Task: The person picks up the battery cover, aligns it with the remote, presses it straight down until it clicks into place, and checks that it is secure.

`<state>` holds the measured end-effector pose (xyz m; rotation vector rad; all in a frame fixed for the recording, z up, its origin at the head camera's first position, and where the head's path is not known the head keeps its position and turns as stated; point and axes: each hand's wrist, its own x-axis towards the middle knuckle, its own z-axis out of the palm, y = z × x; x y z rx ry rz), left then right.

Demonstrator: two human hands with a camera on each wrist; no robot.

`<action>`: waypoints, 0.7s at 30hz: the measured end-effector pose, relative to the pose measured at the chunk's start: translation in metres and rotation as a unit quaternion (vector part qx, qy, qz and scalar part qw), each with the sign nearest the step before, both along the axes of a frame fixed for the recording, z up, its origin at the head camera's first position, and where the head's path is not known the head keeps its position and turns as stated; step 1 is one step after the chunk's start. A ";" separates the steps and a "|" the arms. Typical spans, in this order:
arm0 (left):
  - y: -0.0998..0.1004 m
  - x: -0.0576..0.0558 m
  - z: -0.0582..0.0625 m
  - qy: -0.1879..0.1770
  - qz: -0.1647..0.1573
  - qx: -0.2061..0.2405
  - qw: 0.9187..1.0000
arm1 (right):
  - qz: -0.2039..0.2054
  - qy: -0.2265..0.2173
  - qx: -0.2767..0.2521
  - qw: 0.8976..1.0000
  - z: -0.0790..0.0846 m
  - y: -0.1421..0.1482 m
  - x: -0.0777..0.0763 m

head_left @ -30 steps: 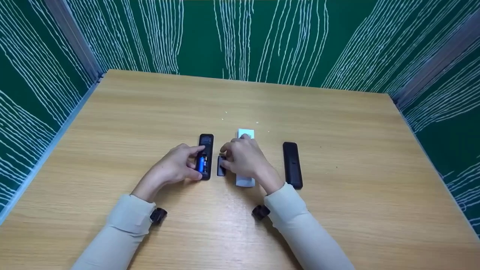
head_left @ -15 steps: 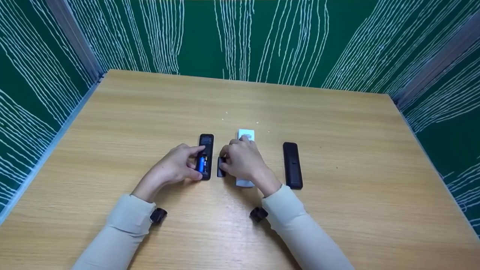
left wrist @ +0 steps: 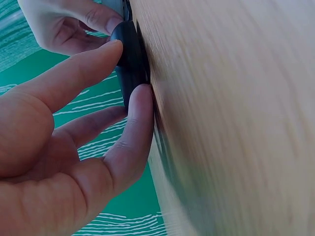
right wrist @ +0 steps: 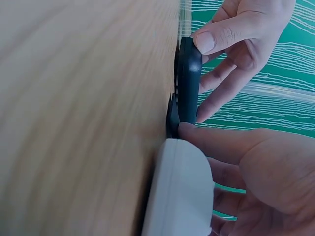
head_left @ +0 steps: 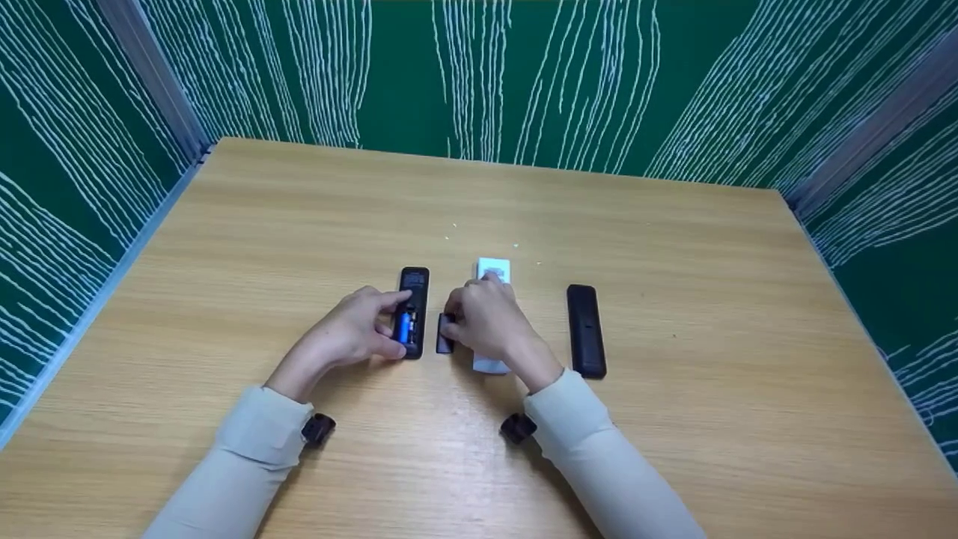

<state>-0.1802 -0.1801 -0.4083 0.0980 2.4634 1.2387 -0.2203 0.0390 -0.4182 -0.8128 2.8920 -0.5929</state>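
My left hand (head_left: 352,329) holds a black remote control (head_left: 414,281) that lies back up on the table, thumb at its near end and a finger across its back. Its battery compartment is uncovered, and a blue battery (head_left: 405,328) shows inside. Just to the right, my right hand (head_left: 486,318) pinches a small black battery cover (head_left: 444,340) between thumb and index finger. The same hand's other fingers reach over a white remote control (head_left: 492,366), hiding its middle. In the right wrist view the thumb meets the cover's edge, beside the white remote control's rounded end (right wrist: 184,187).
Another black remote control (head_left: 586,329) lies to the right of my right hand. Small white crumbs (head_left: 516,245) are scattered beyond the white remote control on the wooden table (head_left: 718,299). Green walls with white streaks (head_left: 404,75) border the table.
My right index finger has drawn in toward the thumb, and the battery cover has shifted slightly toward me. The left hand and its remote control have stayed in place.
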 end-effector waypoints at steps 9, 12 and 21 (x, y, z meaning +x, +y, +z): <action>-0.001 0.000 0.000 0.001 0.001 -0.005 1.000 | 0.003 -0.030 -0.042 0.999 0.004 0.004 -0.004; -0.001 0.000 0.000 0.000 0.000 -0.005 1.000 | 0.005 -0.048 -0.063 0.997 0.005 0.005 -0.006; -0.001 0.000 0.001 -0.001 -0.001 -0.005 1.000 | 0.000 -0.070 -0.102 0.992 0.006 0.008 -0.008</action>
